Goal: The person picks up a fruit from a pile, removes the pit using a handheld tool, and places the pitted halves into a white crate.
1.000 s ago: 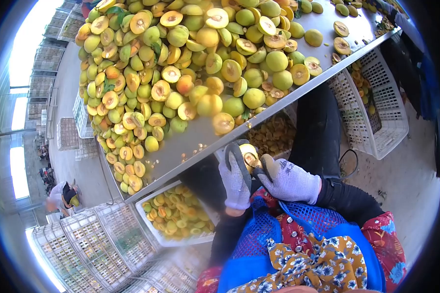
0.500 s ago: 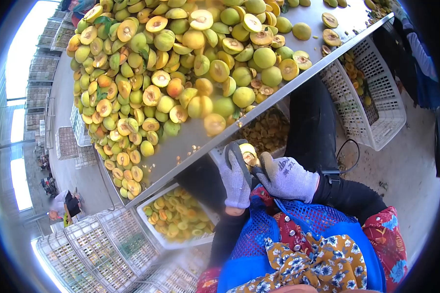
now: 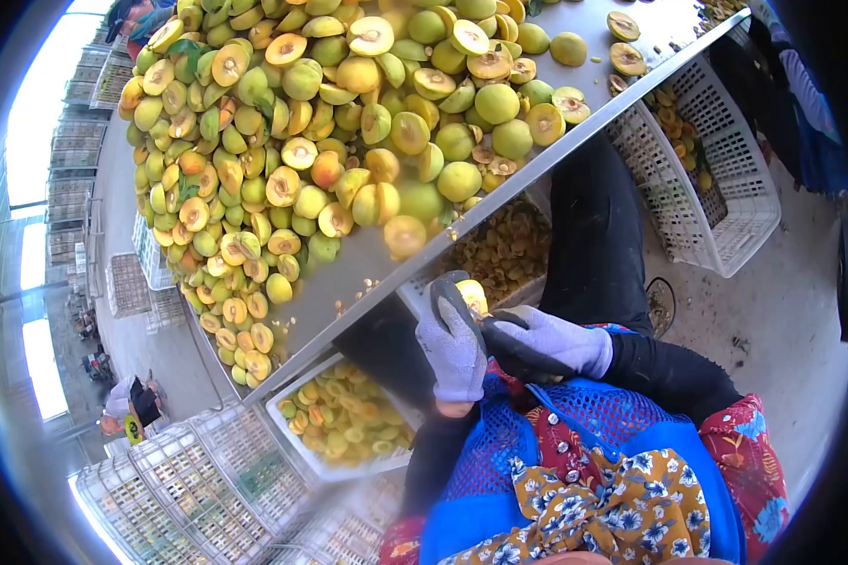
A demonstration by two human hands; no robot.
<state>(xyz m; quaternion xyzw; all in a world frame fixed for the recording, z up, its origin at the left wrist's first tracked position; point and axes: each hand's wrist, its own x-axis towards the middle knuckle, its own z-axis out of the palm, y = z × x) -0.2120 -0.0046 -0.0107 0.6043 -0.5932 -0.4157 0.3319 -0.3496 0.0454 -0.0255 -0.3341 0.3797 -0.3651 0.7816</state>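
My left hand (image 3: 452, 344), in a grey glove with dark fingertips, is closed around a cut yellow fruit half (image 3: 473, 297). Close against it on the right, my right hand (image 3: 546, 344) has its dark gloved fingers curled by the fruit; whatever they hold is hidden. Both hands are in front of my chest, just below the metal edge of a table (image 3: 344, 268). On that table lies a large heap of halved green-yellow fruit (image 3: 283, 141), many with the cut side up.
Below the table edge, a white crate (image 3: 292, 428) holds fruit pieces, and scraps (image 3: 504, 247) lie beyond my hands. A white basket (image 3: 725, 202) stands at the right, near another person (image 3: 815, 122). Stacked crates (image 3: 184, 485) fill the lower left.
My right hand has turned, so the back of its glove no longer faces up and its dark fingers show. The fruit half stays in my left hand. The view has shifted slightly.
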